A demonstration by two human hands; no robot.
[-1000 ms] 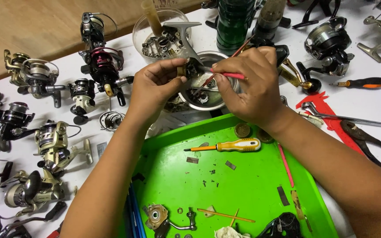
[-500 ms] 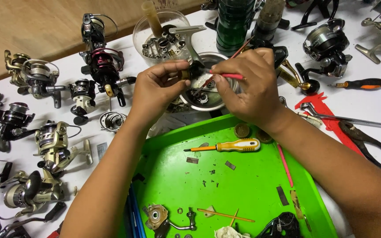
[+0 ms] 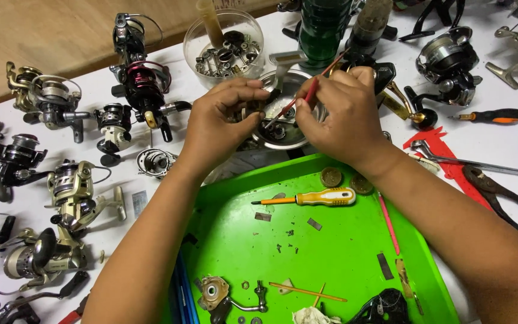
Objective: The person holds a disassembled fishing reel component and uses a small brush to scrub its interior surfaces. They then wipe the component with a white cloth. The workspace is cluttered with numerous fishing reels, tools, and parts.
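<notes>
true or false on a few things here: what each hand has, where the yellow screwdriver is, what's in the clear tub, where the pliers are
1. The right hand holds a thin red tool. True.
2. The yellow-handled screwdriver lies on the white table. False: it lies on the green tray.
3. The left hand pinches a small reel part over a metal bowl. True.
4. The clear tub holds only water. False: it holds small metal parts.
5. The dark pliers lie right of the tray. True.
</notes>
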